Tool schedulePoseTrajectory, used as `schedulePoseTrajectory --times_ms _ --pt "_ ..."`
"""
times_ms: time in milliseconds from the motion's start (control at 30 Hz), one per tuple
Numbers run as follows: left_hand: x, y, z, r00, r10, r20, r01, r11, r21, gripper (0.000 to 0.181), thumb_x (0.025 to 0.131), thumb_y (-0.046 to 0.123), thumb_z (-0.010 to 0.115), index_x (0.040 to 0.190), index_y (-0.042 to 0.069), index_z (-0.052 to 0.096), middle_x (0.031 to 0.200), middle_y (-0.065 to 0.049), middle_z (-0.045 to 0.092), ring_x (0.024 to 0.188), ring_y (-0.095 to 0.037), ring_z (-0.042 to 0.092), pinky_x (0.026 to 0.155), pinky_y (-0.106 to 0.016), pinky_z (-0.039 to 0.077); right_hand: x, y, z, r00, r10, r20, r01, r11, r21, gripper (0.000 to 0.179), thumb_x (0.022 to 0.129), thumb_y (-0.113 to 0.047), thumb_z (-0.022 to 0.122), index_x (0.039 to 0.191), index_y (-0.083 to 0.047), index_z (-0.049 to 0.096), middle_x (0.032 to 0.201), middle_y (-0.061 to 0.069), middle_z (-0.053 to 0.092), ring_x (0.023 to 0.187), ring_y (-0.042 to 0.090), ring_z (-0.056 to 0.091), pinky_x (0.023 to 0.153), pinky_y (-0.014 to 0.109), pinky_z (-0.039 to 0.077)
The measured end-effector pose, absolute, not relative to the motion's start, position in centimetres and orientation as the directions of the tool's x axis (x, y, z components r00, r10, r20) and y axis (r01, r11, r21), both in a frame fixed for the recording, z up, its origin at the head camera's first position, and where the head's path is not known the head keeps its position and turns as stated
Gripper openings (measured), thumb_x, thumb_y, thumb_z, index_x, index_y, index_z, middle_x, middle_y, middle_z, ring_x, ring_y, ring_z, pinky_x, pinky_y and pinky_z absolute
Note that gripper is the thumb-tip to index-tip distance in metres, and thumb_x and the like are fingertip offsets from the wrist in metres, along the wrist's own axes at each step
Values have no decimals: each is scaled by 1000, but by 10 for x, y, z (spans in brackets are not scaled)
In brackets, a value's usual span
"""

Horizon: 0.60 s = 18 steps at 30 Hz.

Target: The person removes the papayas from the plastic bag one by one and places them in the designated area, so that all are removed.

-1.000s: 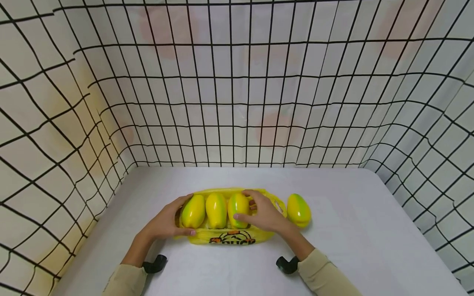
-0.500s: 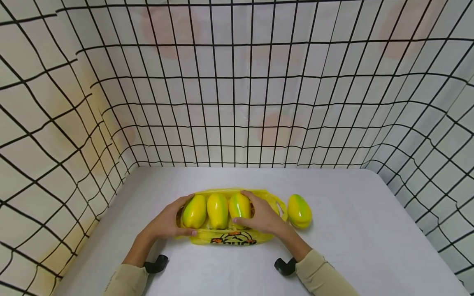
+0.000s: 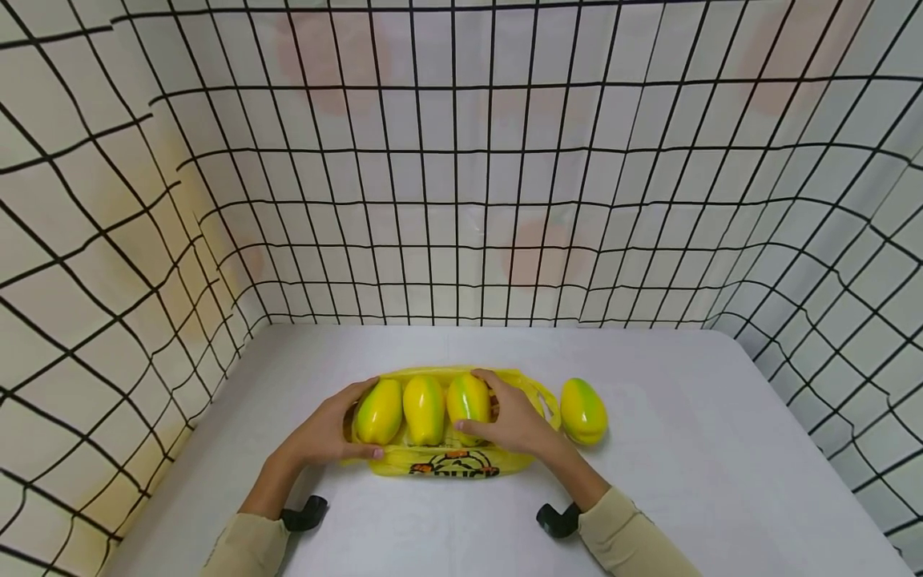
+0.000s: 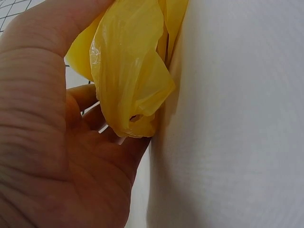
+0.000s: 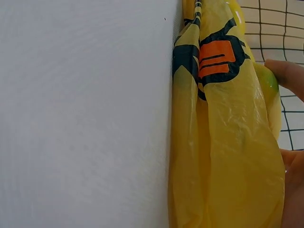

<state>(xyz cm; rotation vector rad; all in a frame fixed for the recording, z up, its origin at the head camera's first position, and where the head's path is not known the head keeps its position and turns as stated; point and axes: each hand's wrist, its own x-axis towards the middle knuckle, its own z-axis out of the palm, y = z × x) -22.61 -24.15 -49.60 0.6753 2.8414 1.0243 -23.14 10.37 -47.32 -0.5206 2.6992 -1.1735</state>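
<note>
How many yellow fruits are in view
4: left fruit, middle fruit and right fruit in the yellow bag; loose fruit to its right on the table. The bag could hide more.

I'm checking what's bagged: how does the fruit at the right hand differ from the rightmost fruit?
The gripped fruit is in the right hand; no hand holds the rightmost fruit. The gripped fruit sits in the yellow plastic bag; the rightmost fruit lies outside on the white table. Both are glossy yellow with green.

White table (image 3: 447, 529), printed yellow plastic bag (image 3: 389, 462) on it, one yellow-green fruit (image 3: 583, 411) just beside.
</note>
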Motion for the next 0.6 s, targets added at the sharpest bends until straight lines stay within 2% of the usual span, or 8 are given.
schedulePoseTrajectory --times_ms 100,400,600 --pt "-226 -242 -496 -902 419 105 389 682 620 121 67 63 88 161 12 32 160 -11 44 142 -35 49 118 -65 36 -230 105 -472 -929 -370 9 -252 614 -748 92 85 -54 79 159 -20 36 143 8 58 115 23 64 93 40 59" --pt "-227 -242 -498 -903 418 104 389 687 614 121 67 62 89 161 13 32 161 -10 44 143 -34 49 118 -64 36 -226 111 -470 -937 -347 28 -240 584 -775 85 84 -51 81 157 -34 39 145 3 57 112 21 65 94 36 60" --pt "-228 -242 -497 -905 414 95 381 694 611 121 67 64 88 161 12 32 161 -11 44 142 -35 49 118 -65 37 -224 118 -465 -943 -332 35 -226 557 -799 85 83 -48 84 155 -32 42 142 2 58 110 21 66 93 36 61"
